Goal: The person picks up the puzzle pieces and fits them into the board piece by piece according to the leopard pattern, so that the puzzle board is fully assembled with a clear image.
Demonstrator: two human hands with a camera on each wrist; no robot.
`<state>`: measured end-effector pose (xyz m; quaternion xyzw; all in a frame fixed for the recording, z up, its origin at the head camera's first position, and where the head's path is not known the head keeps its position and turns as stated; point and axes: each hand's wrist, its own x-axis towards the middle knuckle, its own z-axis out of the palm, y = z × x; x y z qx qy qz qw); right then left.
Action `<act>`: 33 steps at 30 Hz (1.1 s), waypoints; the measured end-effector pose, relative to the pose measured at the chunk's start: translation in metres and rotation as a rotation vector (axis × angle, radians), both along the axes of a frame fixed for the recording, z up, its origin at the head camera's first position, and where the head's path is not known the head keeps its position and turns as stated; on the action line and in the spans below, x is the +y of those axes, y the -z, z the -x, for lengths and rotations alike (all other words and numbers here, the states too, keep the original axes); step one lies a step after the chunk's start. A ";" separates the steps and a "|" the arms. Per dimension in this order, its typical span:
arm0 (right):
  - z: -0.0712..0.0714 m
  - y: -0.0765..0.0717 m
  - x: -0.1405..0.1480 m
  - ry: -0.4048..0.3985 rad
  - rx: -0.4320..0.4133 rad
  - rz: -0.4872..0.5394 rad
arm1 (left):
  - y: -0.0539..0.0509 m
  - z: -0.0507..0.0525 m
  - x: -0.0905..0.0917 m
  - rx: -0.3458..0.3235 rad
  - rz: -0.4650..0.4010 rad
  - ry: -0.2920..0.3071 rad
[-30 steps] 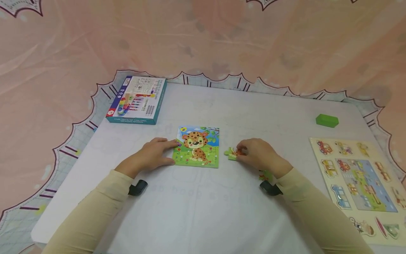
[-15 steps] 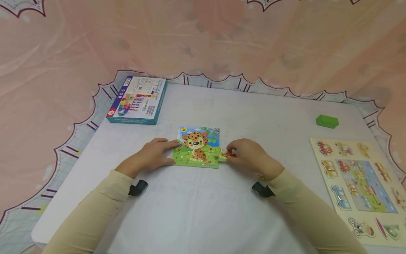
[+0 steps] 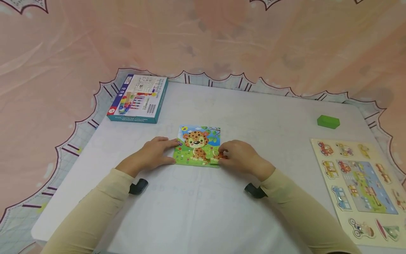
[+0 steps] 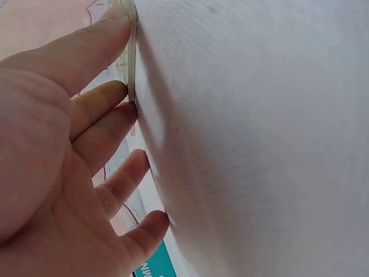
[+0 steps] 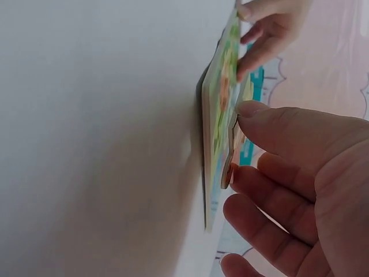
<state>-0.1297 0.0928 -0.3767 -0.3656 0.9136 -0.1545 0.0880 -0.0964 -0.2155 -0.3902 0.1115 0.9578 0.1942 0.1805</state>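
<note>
A square leopard puzzle [image 3: 190, 155] lies flat on the white table in the head view. My left hand [image 3: 152, 155] touches its left edge with thumb and fingertips, the fingers fairly straight; the left wrist view shows thumb [image 4: 112, 29] and fingers along the board's side. My right hand [image 3: 239, 157] pinches a puzzle piece [image 3: 215, 155] with leopard spots and green grass between thumb and fingers, over the puzzle's lower right part. In the right wrist view the piece [image 5: 232, 144] is tilted slightly and a little above the puzzle face [image 5: 216, 109]. The fingers partly cover the piece.
A flat box [image 3: 137, 98] with a teal side stands at the back left. To the right lie a green block [image 3: 328, 121] and a wooden picture board [image 3: 323, 194] with vehicle shapes. A patterned cloth edge [image 3: 219, 80] borders the table's back.
My right hand has moved left with the puzzle piece, from beside the puzzle to over its lower right part. A loose piece near the right wrist is now hidden. The left hand stays put.
</note>
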 end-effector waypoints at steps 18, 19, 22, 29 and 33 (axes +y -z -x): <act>-0.002 0.000 -0.019 -0.029 0.018 0.002 | -0.002 0.001 0.001 -0.016 -0.016 -0.011; -0.002 0.000 -0.020 -0.030 0.020 0.005 | -0.002 0.001 0.001 -0.014 -0.015 -0.013; -0.001 0.001 -0.021 -0.029 0.018 0.009 | -0.001 0.002 0.001 -0.012 -0.012 -0.018; -0.002 0.004 -0.027 -0.037 -0.002 0.003 | -0.001 0.002 0.001 -0.015 -0.011 -0.020; -0.003 0.004 -0.029 -0.047 0.005 0.014 | 0.000 0.001 0.000 -0.012 -0.014 -0.014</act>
